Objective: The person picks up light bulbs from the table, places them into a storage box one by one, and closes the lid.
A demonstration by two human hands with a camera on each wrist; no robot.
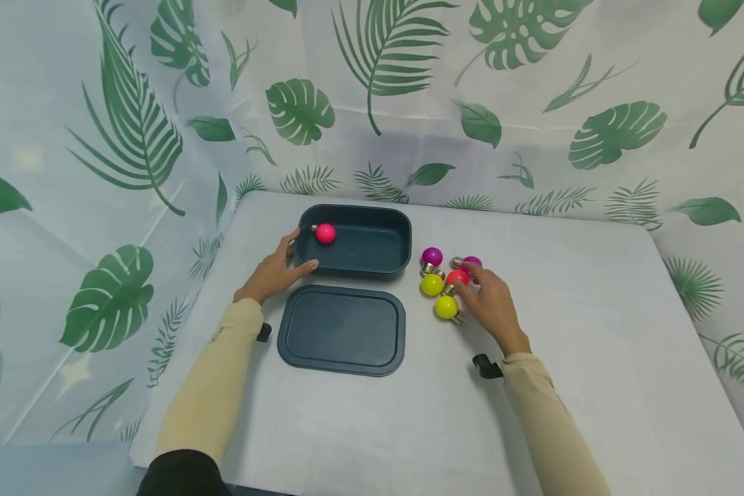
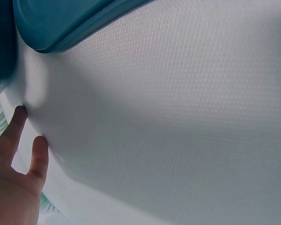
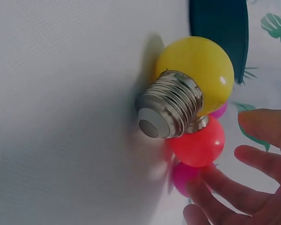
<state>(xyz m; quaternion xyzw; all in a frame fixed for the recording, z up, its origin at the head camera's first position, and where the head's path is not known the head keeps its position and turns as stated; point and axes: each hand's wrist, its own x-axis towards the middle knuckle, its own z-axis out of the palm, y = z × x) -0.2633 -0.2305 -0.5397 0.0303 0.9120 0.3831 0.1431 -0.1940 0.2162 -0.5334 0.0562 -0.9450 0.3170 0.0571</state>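
In the head view, my left hand [image 1: 274, 272] spans the near left corner of a dark blue box [image 1: 372, 270], thumb at the front rim and fingers along the end wall. The left wrist view shows some of its fingers stretched out. A pink light bulb [image 1: 325, 233] lies inside the box. My right hand [image 1: 490, 303] reaches over a cluster of bulbs, fingers spread around a red bulb [image 3: 199, 145]. In the right wrist view its fingertips overlap a magenta bulb [image 3: 185, 178]; the thumb stands apart. A yellow bulb [image 3: 201, 70] shows its metal screw base.
A dark blue lid [image 1: 341, 331] lies flat in front of the box. Another magenta bulb [image 1: 432, 256] and a second yellow bulb [image 1: 432, 284] sit at the cluster's left. White cloth covers the table [image 1: 595, 310]; leaf-patterned curtains [image 1: 409, 151] hang behind and at the left.
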